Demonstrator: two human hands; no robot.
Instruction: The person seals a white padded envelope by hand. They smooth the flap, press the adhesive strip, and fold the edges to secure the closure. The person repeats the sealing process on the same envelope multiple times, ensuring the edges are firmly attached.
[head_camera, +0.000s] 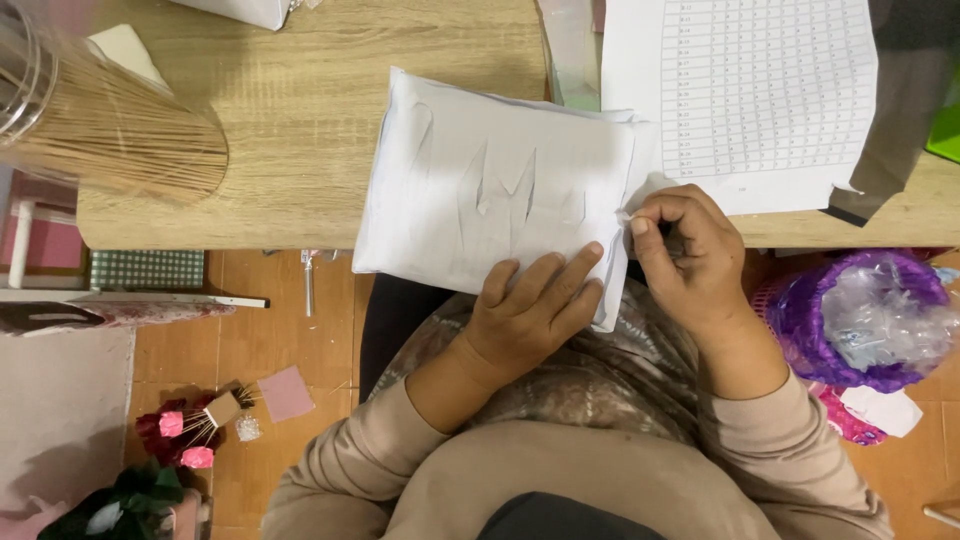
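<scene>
the left hand (535, 310) lies palm down with fingers spread flat, pressing on the lower right part of a white padded packet (490, 190); it grips nothing, only holds the packet down. the right hand (690, 255) is curled into a loose fist just beside it, thumb and forefinger pinched on the packet's right edge, where a small white bit of the wrapping shows between the fingertips. both forearms come up from the bottom in beige sleeves, wrists bent inward toward each other.

the packet sits on the near edge of a wooden table (290, 150), its lower right corner hanging over the person's lap. its long axis runs left to right, slightly tilted, the right end lower. its skin is thin, crinkled and plasticky, with raised ridges showing from whatever lies inside.

the table is pale wood grain. a printed paper sheet (760, 90) lies just beyond the right hand. a bundle of thin bamboo sticks (110, 140) fans out at the left. a purple plastic bag (860, 320) sits by the right arm.
</scene>
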